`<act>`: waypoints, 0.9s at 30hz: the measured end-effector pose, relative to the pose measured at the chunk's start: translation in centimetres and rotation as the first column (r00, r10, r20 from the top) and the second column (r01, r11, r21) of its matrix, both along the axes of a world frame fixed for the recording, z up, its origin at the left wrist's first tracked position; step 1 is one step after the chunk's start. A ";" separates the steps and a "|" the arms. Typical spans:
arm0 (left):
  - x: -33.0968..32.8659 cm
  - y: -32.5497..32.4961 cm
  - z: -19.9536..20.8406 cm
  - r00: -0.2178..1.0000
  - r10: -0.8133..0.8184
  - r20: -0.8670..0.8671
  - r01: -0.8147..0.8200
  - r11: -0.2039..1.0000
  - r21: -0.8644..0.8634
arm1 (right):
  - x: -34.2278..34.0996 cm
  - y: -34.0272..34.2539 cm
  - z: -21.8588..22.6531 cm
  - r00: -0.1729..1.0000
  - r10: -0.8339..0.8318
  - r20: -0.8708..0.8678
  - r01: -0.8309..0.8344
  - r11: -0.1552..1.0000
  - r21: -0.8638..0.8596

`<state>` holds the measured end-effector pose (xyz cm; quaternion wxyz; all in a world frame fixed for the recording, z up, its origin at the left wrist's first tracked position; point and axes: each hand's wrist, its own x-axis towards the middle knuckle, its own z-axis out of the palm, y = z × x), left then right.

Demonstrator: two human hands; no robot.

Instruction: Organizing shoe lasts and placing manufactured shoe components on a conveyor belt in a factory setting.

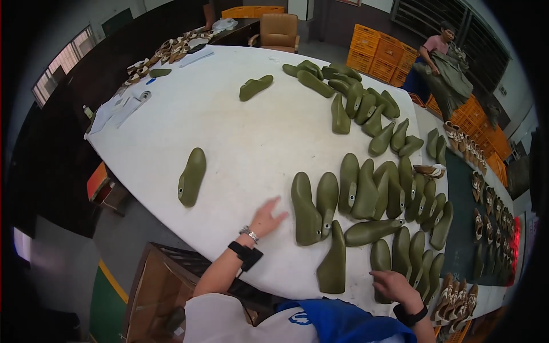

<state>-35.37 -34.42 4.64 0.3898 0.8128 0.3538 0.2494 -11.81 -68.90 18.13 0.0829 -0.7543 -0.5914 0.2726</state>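
Note:
My left hand [267, 219] reaches over the white table, fingers spread and nothing in them. Just right of it are two green shoe lasts [306, 214], side by side. My right hand [396, 286] lies across another green last [380, 255] at the near right, its fingers bent over the last's side; the palm side is hidden. A single last [333, 260] lies between my hands, and one more [373, 232] lies crosswise just beyond. Rows of similar lasts [364, 191] fill the right part of the table.
A lone last [193, 176] lies at left. More lasts [354, 94], papers [128, 106] and shoes [171, 50] lie farther back. Finished-looking shoes [456, 303] line the right side. A person [440, 57] handles dark cloth near orange crates [382, 51]. A brown box [153, 286] stands below the table's near edge.

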 end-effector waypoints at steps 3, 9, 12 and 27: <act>-5.3 11.2 -1.1 0.856 0.514 0.050 -0.439 0.674 0.594 | 0.3 -0.6 0.1 1.000 -0.015 0.014 0.015 1.000 0.007; -23.4 22.0 -5.0 0.594 0.712 -0.374 -0.679 0.693 0.241 | 0.0 -2.3 -2.0 0.996 -0.073 0.052 0.075 0.996 -0.039; -18.9 19.9 -5.0 0.635 0.666 -0.392 -0.632 0.739 0.232 | -0.2 -4.2 -3.4 0.991 -0.127 0.050 0.129 0.991 -0.034; 2.4 -9.8 -0.2 0.961 0.142 -0.236 -0.118 0.986 0.114 | -2.8 -8.6 -4.8 0.981 -0.181 -0.063 0.183 0.983 0.033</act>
